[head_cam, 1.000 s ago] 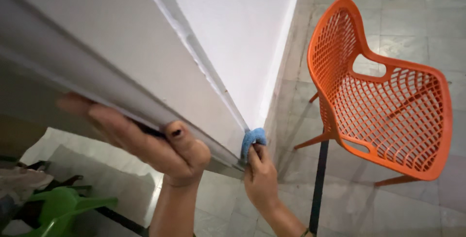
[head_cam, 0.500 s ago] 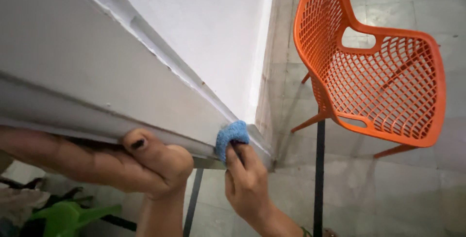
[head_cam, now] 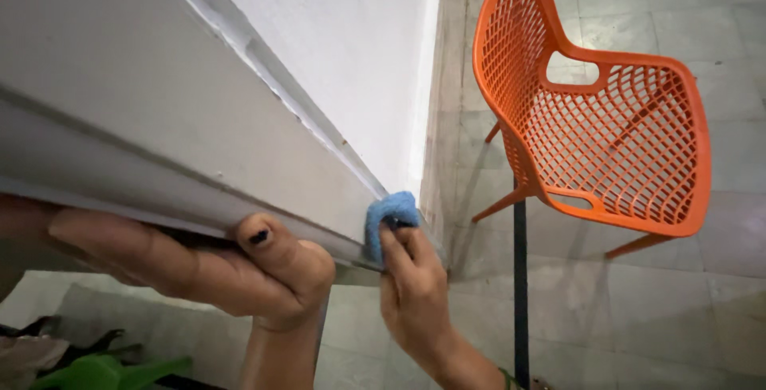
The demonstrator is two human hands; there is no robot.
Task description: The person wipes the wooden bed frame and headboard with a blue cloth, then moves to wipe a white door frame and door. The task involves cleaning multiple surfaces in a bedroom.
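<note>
My left hand (head_cam: 199,266) grips the lower edge of a grey metal frame rail (head_cam: 120,178) that runs along a white wall (head_cam: 335,55), thumb on the front and fingers curled under it. My right hand (head_cam: 415,294) pinches a small blue cloth (head_cam: 388,213) and presses it against the rail's end near the wall corner. The fingers behind the cloth are partly hidden.
An orange perforated plastic chair (head_cam: 614,134) stands on the grey tiled floor (head_cam: 638,302) to the right of the wall. A black strip (head_cam: 520,278) runs across the tiles below it. A green plastic object (head_cam: 88,370) shows at the bottom left.
The blue cloth and my right hand slid back along the rail away from its end, then returned a little toward the corner. My left hand keeps its grip on the rail.
</note>
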